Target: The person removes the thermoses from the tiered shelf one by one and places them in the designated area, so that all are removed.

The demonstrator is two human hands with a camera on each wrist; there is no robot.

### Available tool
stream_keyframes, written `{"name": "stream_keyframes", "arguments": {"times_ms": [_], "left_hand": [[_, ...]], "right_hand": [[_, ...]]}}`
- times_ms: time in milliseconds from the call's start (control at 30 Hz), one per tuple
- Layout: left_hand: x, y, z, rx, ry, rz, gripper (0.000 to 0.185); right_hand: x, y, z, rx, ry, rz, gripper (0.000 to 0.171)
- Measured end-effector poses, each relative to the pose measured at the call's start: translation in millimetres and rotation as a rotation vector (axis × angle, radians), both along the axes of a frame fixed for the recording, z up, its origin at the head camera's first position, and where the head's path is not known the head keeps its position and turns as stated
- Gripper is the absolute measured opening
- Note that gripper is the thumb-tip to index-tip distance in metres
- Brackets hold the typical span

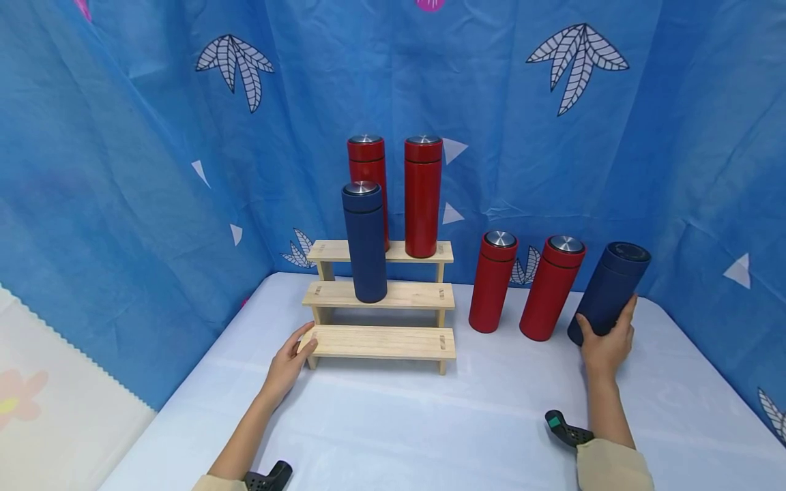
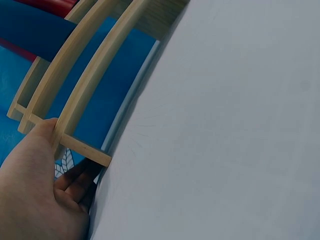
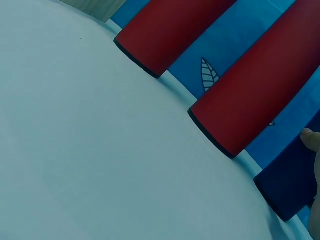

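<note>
Right hand (image 1: 606, 346) wrapped around the lower part of a navy flask (image 1: 608, 293), standing on the table (image 1: 430, 423) at about four o'clock and tilted toward the right. Left hand (image 1: 287, 365) at seven o'clock, thumb and fingers gripping the left end of the bottom step of a wooden stepped stand (image 1: 383, 341). Just left of the held flask, two red flasks (image 1: 493, 281) upright on the table. On the stand's middle step, another navy flask (image 1: 365, 242); on the top step, two more red ones (image 1: 423, 197). Behind everything, a blue leaf-print curtain (image 1: 583, 136).
</note>
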State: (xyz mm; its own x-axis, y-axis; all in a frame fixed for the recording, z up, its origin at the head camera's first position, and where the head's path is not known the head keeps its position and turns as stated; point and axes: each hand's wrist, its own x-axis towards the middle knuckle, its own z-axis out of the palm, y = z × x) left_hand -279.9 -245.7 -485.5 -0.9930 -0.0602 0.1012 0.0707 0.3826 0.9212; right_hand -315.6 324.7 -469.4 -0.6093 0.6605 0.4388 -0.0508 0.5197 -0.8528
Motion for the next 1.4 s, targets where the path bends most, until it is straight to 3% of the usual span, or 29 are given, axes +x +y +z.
{"name": "stream_keyframes", "arguments": {"times_ms": [300,433,633,767,867,967,1133,1400], "left_hand": [[1.1,0,0.9,0.005,0.001,-0.002,0.060],[2.6,1,2.0,0.007,-0.007,-0.005,0.060],[4.1,2,2.6,0.012,-0.005,-0.001,0.059],[3.8,1,2.7,0.005,0.002,0.002,0.058],[3.1,1,1.8,0.004,0.004,0.003,0.059],[2.3,0,1.1,0.004,0.003,0.004,0.060],[2.9,-1,1.9,0.006,0.007,0.010,0.060],[2.0,0,1.0,0.017,-0.001,-0.007,0.060]], "right_hand": [[-1.7,0,-1.2,-0.009,-0.034,-0.014,0.092],[0.4,-3,0.4,-0.034,-0.007,-0.016,0.090],[3.4,-13,14.3,-0.009,0.229,-0.096,0.083],[6.5,-30,40.1,0.057,0.426,-0.146,0.070],[11.1,-48,63.7,0.067,0.527,-0.129,0.060],[14.5,-74,83.9,0.065,0.595,-0.059,0.049],[15.5,-129,100.8,0.116,0.677,0.158,0.035],[11.5,-209,104.3,0.237,0.626,0.513,0.038]]}}
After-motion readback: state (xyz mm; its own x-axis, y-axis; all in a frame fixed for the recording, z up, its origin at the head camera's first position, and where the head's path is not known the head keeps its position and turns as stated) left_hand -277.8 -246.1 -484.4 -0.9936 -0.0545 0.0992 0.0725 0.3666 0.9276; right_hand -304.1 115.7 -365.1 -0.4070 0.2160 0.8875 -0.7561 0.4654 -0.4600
